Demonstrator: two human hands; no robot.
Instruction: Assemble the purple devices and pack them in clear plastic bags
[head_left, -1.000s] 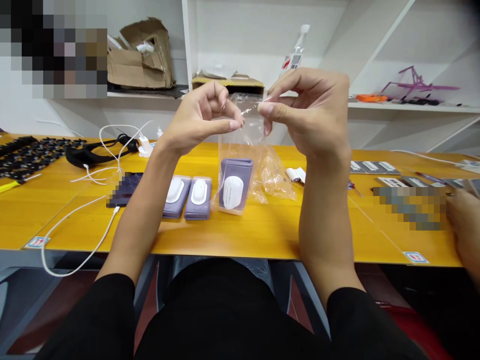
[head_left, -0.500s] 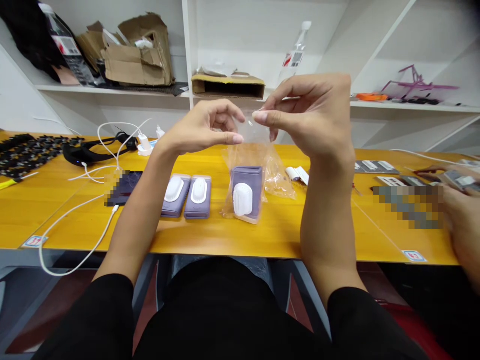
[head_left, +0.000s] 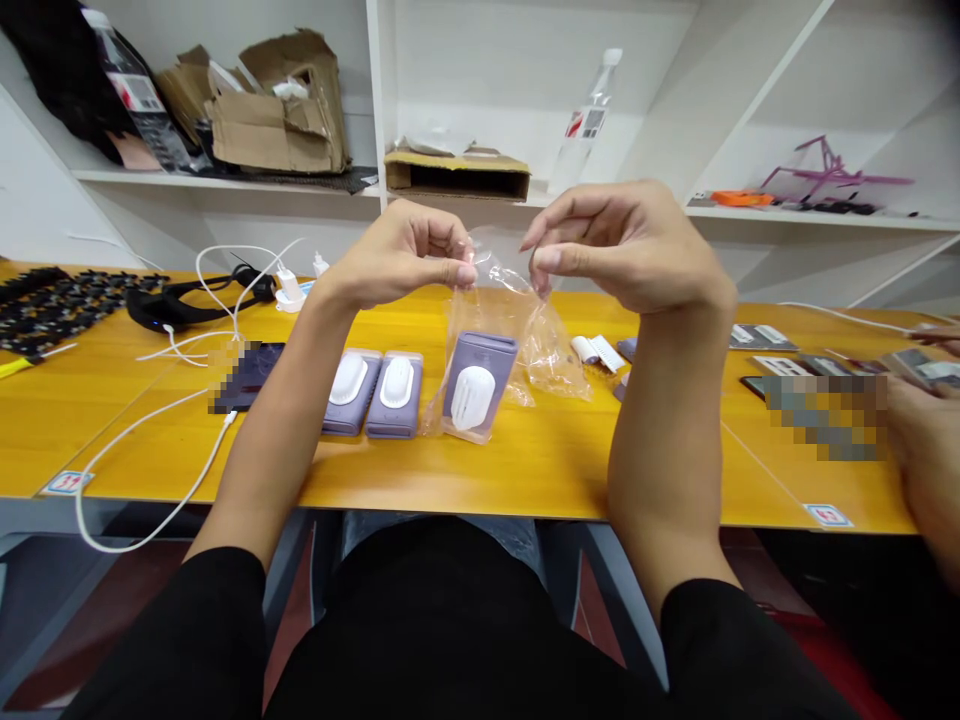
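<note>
My left hand [head_left: 420, 255] pinches the upper left edge of a clear plastic bag [head_left: 491, 300]. Inside the bag is a purple folded block [head_left: 501, 365] with a white, oval, ribbed piece [head_left: 472, 397] on its front. It leans, tilted, low over the table or touching it; I cannot tell which. Just right of the bag's mouth, my right hand [head_left: 600, 245] has its fingers curled and apart, with nothing visible held. Two similar purple blocks, a left one [head_left: 364, 410] and a right one [head_left: 409, 420], lie beside the bag, each bearing a white piece.
Another crumpled clear bag [head_left: 555, 365] lies behind on the yellow table [head_left: 540, 480]. Small white pieces [head_left: 600, 350] sit near my right forearm. A dark pixelated device [head_left: 255, 375] and white cables [head_left: 150, 545] are at left. Another person's hand [head_left: 922, 430] is at far right.
My right hand has moved right and slightly down, off the bag's top edge. The bagged block has swung left and tilted, while my left hand has closed its pinch.
</note>
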